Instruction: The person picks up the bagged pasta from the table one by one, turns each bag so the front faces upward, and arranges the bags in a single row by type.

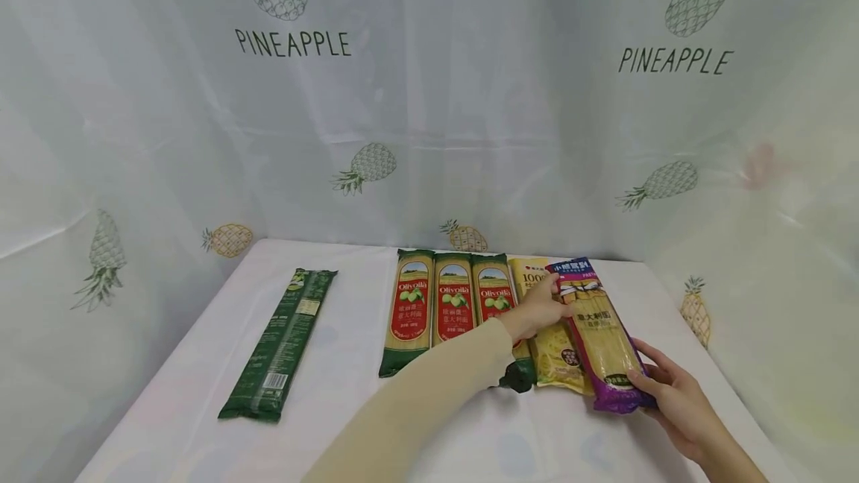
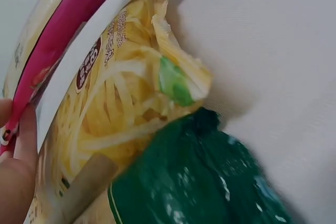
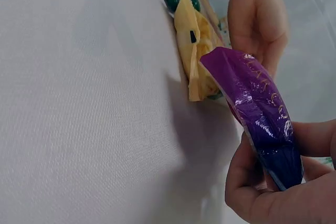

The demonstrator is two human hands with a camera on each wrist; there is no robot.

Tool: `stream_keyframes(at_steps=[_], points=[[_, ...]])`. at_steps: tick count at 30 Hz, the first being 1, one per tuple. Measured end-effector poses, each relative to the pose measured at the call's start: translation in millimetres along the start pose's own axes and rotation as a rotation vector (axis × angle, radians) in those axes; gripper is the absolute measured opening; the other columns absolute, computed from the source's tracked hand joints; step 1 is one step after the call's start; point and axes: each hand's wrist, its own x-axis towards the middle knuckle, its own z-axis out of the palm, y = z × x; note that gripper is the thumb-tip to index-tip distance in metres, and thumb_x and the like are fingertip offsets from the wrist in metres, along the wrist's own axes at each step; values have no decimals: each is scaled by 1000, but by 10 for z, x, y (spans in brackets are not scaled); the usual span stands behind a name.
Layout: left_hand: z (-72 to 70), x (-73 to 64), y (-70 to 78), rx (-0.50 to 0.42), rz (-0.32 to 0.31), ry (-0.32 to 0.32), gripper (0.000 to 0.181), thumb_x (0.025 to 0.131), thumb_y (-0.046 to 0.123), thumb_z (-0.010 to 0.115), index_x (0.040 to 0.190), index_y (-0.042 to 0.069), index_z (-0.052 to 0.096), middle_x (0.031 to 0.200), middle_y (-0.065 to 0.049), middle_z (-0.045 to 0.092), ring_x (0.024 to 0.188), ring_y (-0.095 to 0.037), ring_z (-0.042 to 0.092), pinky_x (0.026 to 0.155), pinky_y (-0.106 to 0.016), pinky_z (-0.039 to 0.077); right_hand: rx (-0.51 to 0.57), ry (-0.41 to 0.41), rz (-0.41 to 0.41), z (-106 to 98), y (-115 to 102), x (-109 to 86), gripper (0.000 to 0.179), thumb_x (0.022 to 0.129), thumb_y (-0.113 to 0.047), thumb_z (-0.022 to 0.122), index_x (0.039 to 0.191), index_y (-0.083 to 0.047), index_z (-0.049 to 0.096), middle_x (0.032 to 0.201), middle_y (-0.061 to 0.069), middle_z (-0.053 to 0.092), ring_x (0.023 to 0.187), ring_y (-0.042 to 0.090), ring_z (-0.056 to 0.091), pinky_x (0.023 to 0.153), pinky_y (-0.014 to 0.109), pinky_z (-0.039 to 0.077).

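A purple and blue pasta packet [image 1: 597,323] is held between both hands at the right of the row. My left hand [image 1: 540,308] grips its upper left edge, reaching across the packets beside it. At its lower right corner, the right hand [image 1: 674,397] pinches the packet with the thumb on top and fingers beneath. In the right wrist view the packet's purple end [image 3: 252,98] is raised above the white cloth. A yellow pasta packet [image 1: 560,352] lies just left of it, partly covered by the left hand; its crimped end [image 2: 178,72] shows in the left wrist view.
Three green-ended pasta packets with red labels [image 1: 452,300] lie side by side left of the yellow one, the third partly behind the left sleeve. A green packet [image 1: 278,345] lies back-up at the table's left. A pineapple-print curtain [image 1: 429,110] encloses the white table [image 1: 356,408].
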Motion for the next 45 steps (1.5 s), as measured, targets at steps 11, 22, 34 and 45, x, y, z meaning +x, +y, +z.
stream_keyframes(at_steps=[11, 22, 34, 45], points=[[107, 179, -85, 28, -37, -26, 70, 99, -3, 70, 161, 19, 48, 161, -4, 49, 80, -23, 58, 63, -34, 46, -89, -27, 19, -29, 18, 301, 75, 113, -17, 54, 172, -9, 9, 156, 32, 32, 110, 10, 61, 89, 35, 57], [100, 389, -76, 214, -47, 61, 75, 97, -6, 68, 164, 20, 45, 162, -1, 50, 58, -13, 33, 52, -30, 33, -316, -39, -41, 45, -91, 552, 70, 114, -19, 50, 170, -2, 12, 157, 40, 32, 133, 41, 50, 109, 47, 51], [164, 328, 28, 334, -46, 41, 82, 99, 10, 77, 168, 19, 35, 168, -2, 42, 78, -15, 60, 64, -27, 45, -693, 9, -101, -113, -128, 510, 71, 112, -30, 56, 164, 7, 24, 131, 39, 59, 112, 45, 61, 92, 55, 53], [169, 312, -13, 422, 2, -18, 71, 102, 14, 73, 165, 13, 40, 167, -7, 43, 101, -20, 62, 76, -25, 48, -707, -57, -42, -171, -14, 466, 76, 113, -45, 49, 165, 5, 23, 140, 46, 51, 130, 60, 51, 101, 70, 47]])
